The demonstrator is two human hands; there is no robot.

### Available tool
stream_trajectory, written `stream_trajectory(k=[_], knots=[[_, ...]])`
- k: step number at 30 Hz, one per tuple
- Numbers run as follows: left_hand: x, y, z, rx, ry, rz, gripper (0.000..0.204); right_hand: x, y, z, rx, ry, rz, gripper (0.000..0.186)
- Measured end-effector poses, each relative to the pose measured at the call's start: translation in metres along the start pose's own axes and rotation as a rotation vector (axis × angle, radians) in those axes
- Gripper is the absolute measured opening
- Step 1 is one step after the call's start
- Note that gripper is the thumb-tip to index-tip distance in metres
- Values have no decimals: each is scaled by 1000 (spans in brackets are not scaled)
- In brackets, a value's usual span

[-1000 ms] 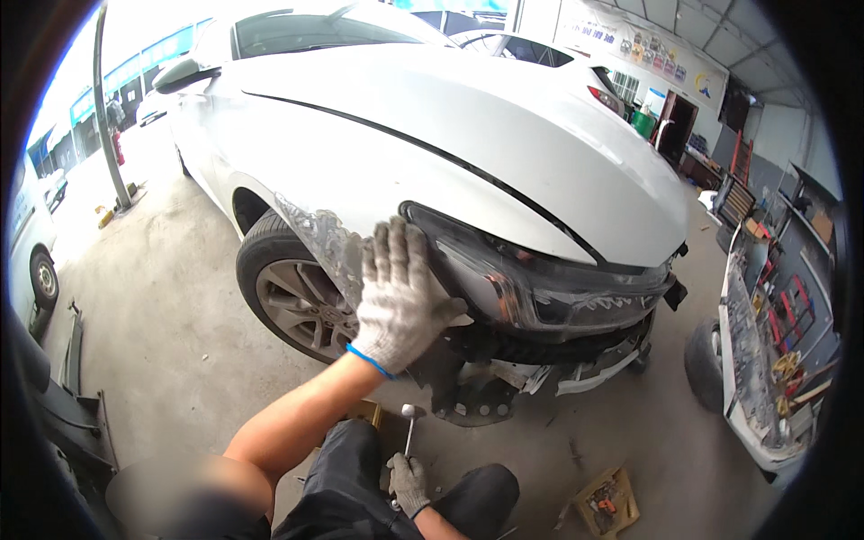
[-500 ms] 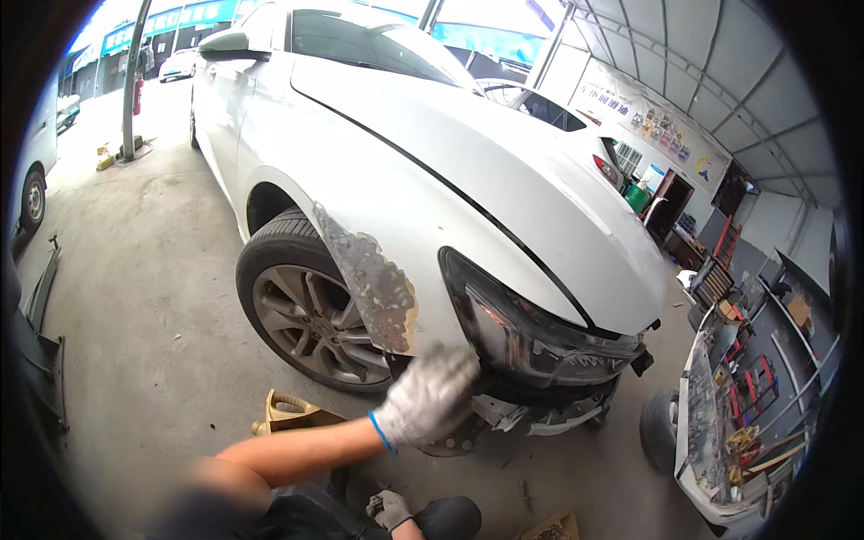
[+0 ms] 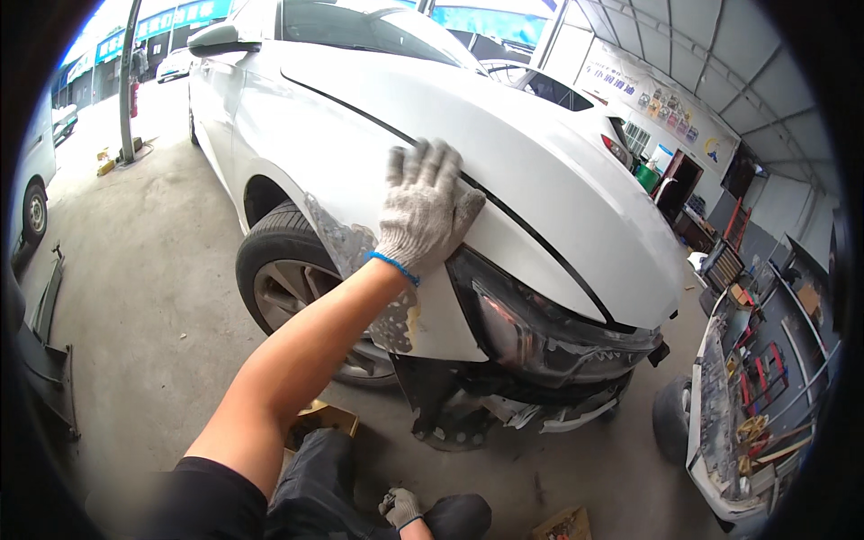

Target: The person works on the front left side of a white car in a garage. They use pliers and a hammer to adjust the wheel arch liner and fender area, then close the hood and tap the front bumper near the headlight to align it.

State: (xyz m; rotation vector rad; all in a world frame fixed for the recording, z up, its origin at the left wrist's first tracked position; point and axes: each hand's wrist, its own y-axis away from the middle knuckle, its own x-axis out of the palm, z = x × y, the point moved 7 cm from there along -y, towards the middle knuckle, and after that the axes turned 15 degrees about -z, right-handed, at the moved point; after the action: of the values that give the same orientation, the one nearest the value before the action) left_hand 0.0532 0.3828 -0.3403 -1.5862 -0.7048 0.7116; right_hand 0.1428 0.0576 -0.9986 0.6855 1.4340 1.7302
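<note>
My left hand (image 3: pixel 421 205), in a pale knitted glove with a blue cuff, reaches flat over the white car's front fender (image 3: pixel 346 148) beside the hood gap. Its fingers are stretched upward and it grips nothing. Below it, a sanded grey patch (image 3: pixel 393 326) with mottled edges runs along the wheel arch, partly hidden by my forearm. The dark headlight (image 3: pixel 531 328) sits to the right of this hand. Low in the view, my right hand (image 3: pixel 400 507), gloved too, rests near my knee with curled fingers. Whatever it may hold cannot be made out.
The front wheel (image 3: pixel 288 270) stands beside my forearm. Black lining and broken trim (image 3: pixel 450 409) hang under the headlight. A cardboard box (image 3: pixel 563 524) lies on the floor near my right knee. Car parts (image 3: pixel 720 405) are piled at right; a metal stand (image 3: pixel 45 351) is at left.
My left hand has moved up from beside the headlight's lower corner onto the fender near the hood edge. My right hand stays low by my knee. The view has shifted slightly.
</note>
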Motion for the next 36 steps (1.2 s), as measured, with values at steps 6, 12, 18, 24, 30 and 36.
stream_trajectory(k=[6, 12, 18, 24, 30, 36], knots=[[12, 2, -5, -30, 89, 62, 66, 2, 20, 7, -134, 85, -50, 11], [33, -37, 25, 128, 35, -27, 40, 22, 57, 48, -398, 216, -66, 5], [80, -59, 85, -37, -133, 211, 76, 26, 11, 42, -831, 1087, -512, 40], [87, -69, 55, -57, -99, 192, 75, 9, -114, -28, -971, 2373, 223, 49], [86, -57, 92, -4, -210, 187, 70, 48, 11, 20, -1047, 1382, -103, 49], [97, -56, 87, 92, -219, 174, 67, 104, 282, 117, -1803, 635, 341, 36]])
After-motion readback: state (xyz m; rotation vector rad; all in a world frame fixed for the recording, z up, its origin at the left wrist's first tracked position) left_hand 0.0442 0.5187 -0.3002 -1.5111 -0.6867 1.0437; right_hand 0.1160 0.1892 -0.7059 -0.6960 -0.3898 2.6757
